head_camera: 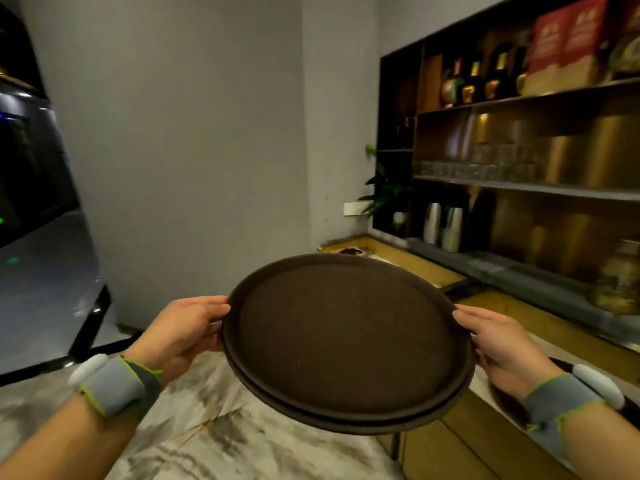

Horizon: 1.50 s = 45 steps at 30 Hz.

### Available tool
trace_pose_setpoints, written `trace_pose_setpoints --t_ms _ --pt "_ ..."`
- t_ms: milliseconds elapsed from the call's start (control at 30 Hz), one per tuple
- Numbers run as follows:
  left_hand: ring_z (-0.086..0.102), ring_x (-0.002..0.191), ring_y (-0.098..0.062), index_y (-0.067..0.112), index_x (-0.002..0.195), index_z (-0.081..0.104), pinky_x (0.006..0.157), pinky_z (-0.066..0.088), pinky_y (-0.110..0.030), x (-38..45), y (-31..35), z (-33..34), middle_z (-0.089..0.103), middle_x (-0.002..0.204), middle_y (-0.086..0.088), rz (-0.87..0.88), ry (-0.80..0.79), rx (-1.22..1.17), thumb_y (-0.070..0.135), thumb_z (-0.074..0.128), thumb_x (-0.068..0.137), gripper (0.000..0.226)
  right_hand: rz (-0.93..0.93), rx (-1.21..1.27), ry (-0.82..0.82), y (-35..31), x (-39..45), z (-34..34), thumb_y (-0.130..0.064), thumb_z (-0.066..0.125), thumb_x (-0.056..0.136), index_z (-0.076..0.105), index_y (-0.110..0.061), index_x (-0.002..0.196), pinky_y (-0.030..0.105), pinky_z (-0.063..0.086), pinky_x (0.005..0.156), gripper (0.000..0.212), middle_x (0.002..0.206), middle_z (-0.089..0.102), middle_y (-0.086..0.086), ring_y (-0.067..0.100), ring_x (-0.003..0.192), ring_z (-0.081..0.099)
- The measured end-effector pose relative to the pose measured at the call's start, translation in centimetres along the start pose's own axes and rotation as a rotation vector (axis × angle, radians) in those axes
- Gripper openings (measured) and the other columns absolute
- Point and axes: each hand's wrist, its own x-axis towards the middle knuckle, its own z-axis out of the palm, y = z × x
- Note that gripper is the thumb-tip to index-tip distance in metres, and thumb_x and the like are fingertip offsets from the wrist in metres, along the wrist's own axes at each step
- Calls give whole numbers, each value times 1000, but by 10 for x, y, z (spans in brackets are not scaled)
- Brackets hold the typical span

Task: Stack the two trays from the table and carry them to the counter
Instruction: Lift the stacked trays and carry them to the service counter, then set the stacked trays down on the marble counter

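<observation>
Two round dark brown trays [346, 341] are stacked one inside the other and held in the air in front of me, tilted slightly. The lower tray's rim [363, 428] shows under the upper one at the near edge. My left hand [183, 332] grips the stack's left rim, thumb on top. My right hand [502, 341] grips the right rim the same way. Both wrists wear grey bands with white sensors. The top tray is bare.
A wooden counter [540, 327] runs along the right under a dark shelf unit [519, 140] with bottles, glasses and two metal jugs [443, 228]. A potted plant [384, 188] stands at the counter's far end. Marbled floor [207, 427] lies below, a grey wall ahead.
</observation>
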Motion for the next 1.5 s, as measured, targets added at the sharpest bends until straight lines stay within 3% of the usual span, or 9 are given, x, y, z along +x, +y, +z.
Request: trace_pose_setpoints --t_ms 333,467,567,700,833,933,1100,1333,1500 --pt "73 76 -18 8 93 74 62 54 -31 149 -8 163 78 85 -5 -23 -251 3 2 56 87 20 -30 59 256 -16 105 -89 -9 58 92 69 -14 104 35 55 66 17 96 74 8 25 86 69" --pt "74 74 -17 17 74 80 62 55 -31 192 -5 253 78 86 -5 -42 -380 5 1 53 88 34 -62 41 350 -36 144 -140 -8 57 93 68 -16 95 36 54 65 14 89 74 8 25 82 68" --pt "74 79 -18 12 82 78 60 55 -30 217 3 326 79 88 -4 -38 -478 12 1 51 90 31 -86 44 419 -54 174 -185 -10 57 94 66 -14 104 47 56 81 15 97 74 14 33 92 69" --pt "73 84 -22 9 92 73 65 54 -32 233 8 398 79 86 -4 -15 -561 33 0 51 90 24 -79 45 497 -65 195 -223 -10 55 95 68 -14 101 37 56 61 15 88 76 12 29 81 71" --pt "71 86 -18 6 96 73 68 52 -29 256 0 469 78 91 -6 -11 -660 35 -2 51 89 24 -70 29 576 -71 211 -262 0 51 92 69 -10 103 38 57 64 23 86 77 12 29 77 73" --pt "70 84 -19 4 94 72 66 51 -27 287 -10 528 78 84 -6 -26 -754 70 -5 52 87 23 -29 18 670 -62 232 -293 2 51 91 67 -9 115 37 57 63 30 99 76 15 32 86 73" --pt "71 60 -10 5 87 71 47 52 -20 321 -31 581 77 72 -3 -49 -851 154 -9 49 87 26 -1 27 730 -48 245 -311 5 51 90 73 -14 105 30 57 53 32 87 79 6 23 77 75" --pt "67 92 -26 5 110 64 66 49 -31 368 -84 668 73 100 -14 -143 -1049 325 -9 54 86 30 91 80 966 16 271 -323 13 49 87 71 -15 99 33 57 58 38 87 78 9 27 80 75" --pt "72 72 -17 14 88 68 55 53 -27 369 -129 693 78 73 0 -146 -1147 412 -13 51 85 31 163 78 1051 56 268 -324 17 51 84 69 -13 108 38 59 68 42 98 77 8 28 93 71"
